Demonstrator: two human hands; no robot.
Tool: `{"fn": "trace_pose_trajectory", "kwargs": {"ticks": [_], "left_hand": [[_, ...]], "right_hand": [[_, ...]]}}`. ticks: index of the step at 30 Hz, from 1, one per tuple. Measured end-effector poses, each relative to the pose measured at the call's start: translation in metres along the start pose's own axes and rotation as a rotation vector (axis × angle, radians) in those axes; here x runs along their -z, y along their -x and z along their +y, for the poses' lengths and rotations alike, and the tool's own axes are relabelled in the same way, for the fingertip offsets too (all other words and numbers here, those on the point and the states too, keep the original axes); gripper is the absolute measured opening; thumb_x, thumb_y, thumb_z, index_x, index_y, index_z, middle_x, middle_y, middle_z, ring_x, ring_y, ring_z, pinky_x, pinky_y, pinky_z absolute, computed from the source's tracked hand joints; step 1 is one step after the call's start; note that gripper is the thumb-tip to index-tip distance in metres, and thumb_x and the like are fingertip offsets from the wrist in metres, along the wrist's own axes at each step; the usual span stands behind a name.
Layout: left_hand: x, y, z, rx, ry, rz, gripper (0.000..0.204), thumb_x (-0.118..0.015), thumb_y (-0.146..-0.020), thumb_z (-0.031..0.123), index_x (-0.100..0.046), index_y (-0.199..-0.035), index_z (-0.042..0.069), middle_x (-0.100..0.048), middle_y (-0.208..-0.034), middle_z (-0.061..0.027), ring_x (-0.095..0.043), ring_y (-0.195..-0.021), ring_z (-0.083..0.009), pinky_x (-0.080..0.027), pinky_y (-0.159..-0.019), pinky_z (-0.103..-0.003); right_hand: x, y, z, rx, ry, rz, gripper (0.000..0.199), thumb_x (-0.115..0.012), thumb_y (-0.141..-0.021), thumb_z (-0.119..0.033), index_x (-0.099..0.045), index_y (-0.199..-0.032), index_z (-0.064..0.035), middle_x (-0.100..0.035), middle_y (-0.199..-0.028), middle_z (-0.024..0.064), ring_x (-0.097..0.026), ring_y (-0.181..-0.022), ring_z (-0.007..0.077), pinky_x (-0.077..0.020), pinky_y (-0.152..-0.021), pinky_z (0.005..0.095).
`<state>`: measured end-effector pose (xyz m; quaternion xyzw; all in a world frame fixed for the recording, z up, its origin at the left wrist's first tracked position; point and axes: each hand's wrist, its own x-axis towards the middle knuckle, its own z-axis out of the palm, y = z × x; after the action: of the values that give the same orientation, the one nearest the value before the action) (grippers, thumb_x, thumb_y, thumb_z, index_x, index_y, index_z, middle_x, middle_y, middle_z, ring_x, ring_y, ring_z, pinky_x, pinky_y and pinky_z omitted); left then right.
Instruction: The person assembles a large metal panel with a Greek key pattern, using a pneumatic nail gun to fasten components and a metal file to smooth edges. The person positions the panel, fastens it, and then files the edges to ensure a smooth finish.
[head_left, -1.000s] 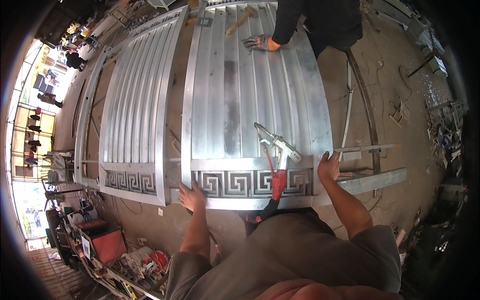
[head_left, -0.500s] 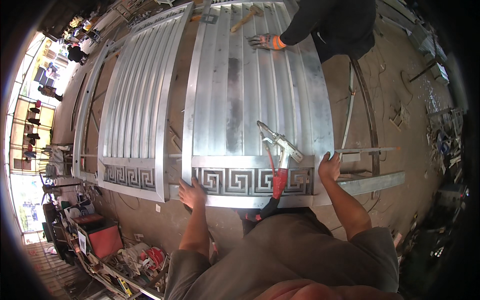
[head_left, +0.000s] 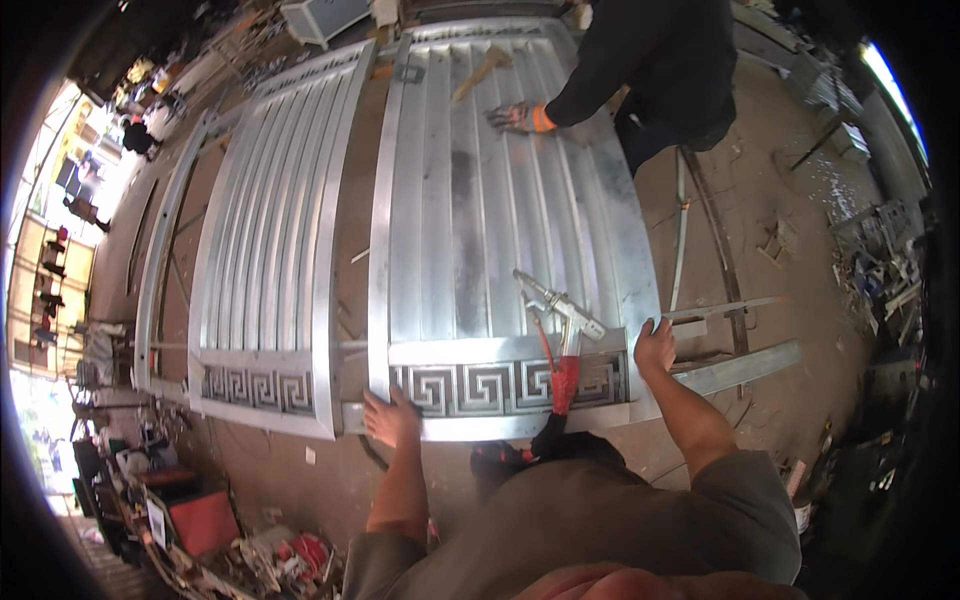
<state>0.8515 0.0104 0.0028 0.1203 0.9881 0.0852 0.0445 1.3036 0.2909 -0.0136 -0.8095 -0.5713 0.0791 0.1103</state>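
Before me lies a silver metal gate panel (head_left: 420, 220) with long ribs and a Greek-key strip across its near end. My left hand (head_left: 392, 416) holds its near left corner, the fingers bent over the frame. On the near right edge, my right hand (head_left: 656, 347) grips the frame. Between them a welding torch (head_left: 562, 305) with a red-wrapped handle rests on the panel, its nozzle pointing away; its dark cable runs down by my body. A co-worker's gloved hand (head_left: 520, 118) lies flat on the far part, near a wooden-handled hammer (head_left: 480, 75).
A similar ribbed panel (head_left: 265, 210) lies to the left, with a gap between the two. Metal bars (head_left: 735, 368) stick out at right under the panel. A co-worker (head_left: 665, 80) in dark clothes stands at the far right side. Cluttered tools and a red box (head_left: 203, 520) are at lower left.
The view has tilted, so the panels sit lower in the picture and more of their far ends shows. Both my hands keep their places on the frame; the torch stays on the panel.
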Motion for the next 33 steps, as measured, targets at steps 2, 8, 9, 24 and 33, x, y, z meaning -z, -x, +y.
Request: {"fn": "trace_pose_trajectory", "kwargs": {"ticks": [2,8,9,24,33], "left_hand": [[-0.002,-0.001,-0.002,-0.001,0.003,-0.009,0.077,-0.054,-0.102,0.056,-0.037,-0.160,0.009,-0.052,-0.148,-0.0222,-0.048,-0.136,-0.0397,-0.034,-0.114,-0.053],[-0.013,-0.006,-0.014,-0.050,-0.004,-0.015,0.077,-0.053,-0.103,0.054,-0.033,-0.162,0.008,-0.052,-0.146,-0.0227,-0.049,-0.134,-0.0396,-0.036,-0.112,-0.054],[-0.013,-0.007,-0.015,-0.061,-0.010,-0.024,0.078,-0.053,-0.103,0.052,-0.030,-0.163,0.007,-0.052,-0.145,-0.0228,-0.049,-0.134,-0.0395,-0.037,-0.111,-0.054],[0.002,-0.024,-0.065,-0.447,0.159,-0.165,0.086,-0.064,-0.092,0.036,-0.031,-0.160,-0.004,-0.055,-0.143,-0.0259,-0.053,-0.126,-0.0426,-0.042,-0.109,-0.053],[0.004,-0.024,-0.064,-0.471,0.171,-0.151,0.087,-0.065,-0.093,0.038,-0.030,-0.160,-0.004,-0.055,-0.141,-0.0270,-0.054,-0.125,-0.0428,-0.043,-0.108,-0.054]], "right_hand": [[0.000,0.001,0.000,0.007,-0.019,0.003,0.047,-0.048,-0.106,-0.042,-0.054,-0.135,-0.0045,-0.065,-0.129,0.0226,-0.063,-0.118,0.0450,-0.0532,-0.094,0.0581],[-0.007,0.048,0.009,-0.040,0.012,0.066,0.062,-0.049,-0.106,-0.043,-0.041,-0.157,-0.0080,-0.051,-0.152,0.0229,-0.053,-0.134,0.0417,-0.0405,-0.113,0.0553],[-0.005,0.059,0.013,-0.025,0.028,0.042,0.066,-0.052,-0.104,-0.043,-0.039,-0.159,-0.0089,-0.044,-0.159,0.0218,-0.045,-0.142,0.0412,-0.0344,-0.119,0.0545],[-0.003,0.226,0.059,0.194,-0.022,0.001,0.060,-0.056,-0.103,-0.042,-0.056,-0.147,-0.0010,-0.053,-0.151,0.0262,-0.048,-0.141,0.0442,-0.0382,-0.119,0.0498],[0.029,0.235,0.005,-0.076,-0.532,-0.181,0.045,-0.057,-0.107,-0.037,-0.069,-0.127,0.0017,-0.075,-0.103,0.0136,-0.071,-0.095,0.0239,-0.0548,-0.087,0.0359]]}}
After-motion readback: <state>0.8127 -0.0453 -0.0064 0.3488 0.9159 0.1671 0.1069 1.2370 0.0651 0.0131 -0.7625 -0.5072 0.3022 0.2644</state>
